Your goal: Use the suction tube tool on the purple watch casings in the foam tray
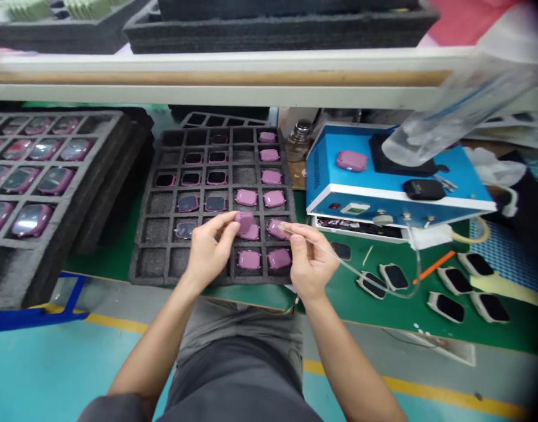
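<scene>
My left hand (211, 247) pinches a purple watch case (244, 221) between thumb and fingers, above another purple case lying in the black foam tray (138, 246). My right hand (313, 261) is closed on a thin clear tube (350, 268), whose pale tip points left over a purple case in the right column. The tube loops back to the blue machine (361, 190). Purple cases fill most of the tray's two right columns, several with backs up. Dark-screened watch pieces lie in the columns to the left. My left hand partly hides the lower compartments.
Stacked foam trays (88, 193) with purple watches stand at left. A purple case (352, 160) and a clear cylinder (405, 140) rest on the machine. Several pale-framed watches (445, 306) and an orange stick (433, 267) lie at right. A shelf (234, 94) crosses above; a glass bottle (299, 139) stands behind.
</scene>
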A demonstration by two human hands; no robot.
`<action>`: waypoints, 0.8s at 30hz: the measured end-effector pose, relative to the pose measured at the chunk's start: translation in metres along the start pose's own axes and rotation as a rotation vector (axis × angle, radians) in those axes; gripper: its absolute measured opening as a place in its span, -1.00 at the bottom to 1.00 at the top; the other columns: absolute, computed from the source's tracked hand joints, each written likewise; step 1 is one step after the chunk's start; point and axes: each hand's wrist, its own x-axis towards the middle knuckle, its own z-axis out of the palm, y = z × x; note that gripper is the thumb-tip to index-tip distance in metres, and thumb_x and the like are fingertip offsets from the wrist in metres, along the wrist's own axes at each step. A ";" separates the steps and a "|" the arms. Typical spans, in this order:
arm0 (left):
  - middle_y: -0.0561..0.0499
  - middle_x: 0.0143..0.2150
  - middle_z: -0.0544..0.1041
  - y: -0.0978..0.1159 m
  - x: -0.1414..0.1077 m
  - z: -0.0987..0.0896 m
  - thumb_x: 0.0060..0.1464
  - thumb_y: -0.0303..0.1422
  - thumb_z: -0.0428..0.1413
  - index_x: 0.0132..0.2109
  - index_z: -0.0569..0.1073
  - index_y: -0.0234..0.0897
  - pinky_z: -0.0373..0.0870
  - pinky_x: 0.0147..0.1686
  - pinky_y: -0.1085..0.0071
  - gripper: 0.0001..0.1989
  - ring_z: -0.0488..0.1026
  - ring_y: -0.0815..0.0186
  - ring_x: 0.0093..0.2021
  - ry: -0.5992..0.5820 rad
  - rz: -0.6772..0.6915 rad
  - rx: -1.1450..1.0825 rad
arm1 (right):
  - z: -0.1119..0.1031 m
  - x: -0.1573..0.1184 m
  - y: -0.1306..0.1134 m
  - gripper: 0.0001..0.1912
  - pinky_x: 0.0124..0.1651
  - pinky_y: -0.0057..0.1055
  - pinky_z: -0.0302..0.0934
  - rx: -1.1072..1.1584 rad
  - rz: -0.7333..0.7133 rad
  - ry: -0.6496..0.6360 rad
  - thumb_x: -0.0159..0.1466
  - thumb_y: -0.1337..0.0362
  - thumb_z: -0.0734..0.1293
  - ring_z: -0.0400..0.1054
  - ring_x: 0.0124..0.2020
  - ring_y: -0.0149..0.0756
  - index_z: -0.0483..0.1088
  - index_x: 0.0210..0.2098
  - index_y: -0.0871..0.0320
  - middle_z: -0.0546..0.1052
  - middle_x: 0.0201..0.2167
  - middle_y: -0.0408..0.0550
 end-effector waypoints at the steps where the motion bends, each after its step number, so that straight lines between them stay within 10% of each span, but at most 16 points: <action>1: -0.14 -0.03 0.74 0.002 -0.003 0.012 0.32 -0.29 0.17 0.04 0.65 -0.35 0.63 -0.08 0.32 -0.71 0.72 0.18 -0.11 -0.009 -0.041 -0.115 | -0.001 0.000 0.001 -0.87 0.01 -0.20 0.64 -0.018 -0.009 -0.010 0.43 0.27 0.40 0.65 -0.08 -0.20 0.63 -0.12 0.05 0.70 -0.14 -0.02; 6: -0.11 -0.05 0.75 0.006 -0.010 0.048 0.28 -0.29 0.21 0.04 0.66 -0.34 0.63 -0.08 0.39 -0.71 0.72 0.22 -0.13 -0.050 -0.089 -0.304 | -0.003 0.003 0.002 -0.84 0.08 -0.18 0.60 -0.044 -0.022 -0.077 0.44 0.30 0.38 0.65 0.01 -0.17 0.62 -0.06 0.02 0.72 -0.08 -0.04; 24: -0.07 -0.04 0.75 0.005 -0.013 0.047 0.31 -0.32 0.20 0.04 0.67 -0.30 0.62 -0.05 0.43 -0.75 0.71 0.26 -0.13 -0.051 -0.067 -0.290 | -0.004 0.006 -0.001 -0.81 0.12 -0.09 0.59 -0.071 0.020 -0.132 0.44 0.34 0.38 0.65 0.01 -0.15 0.63 -0.06 -0.03 0.71 -0.09 -0.06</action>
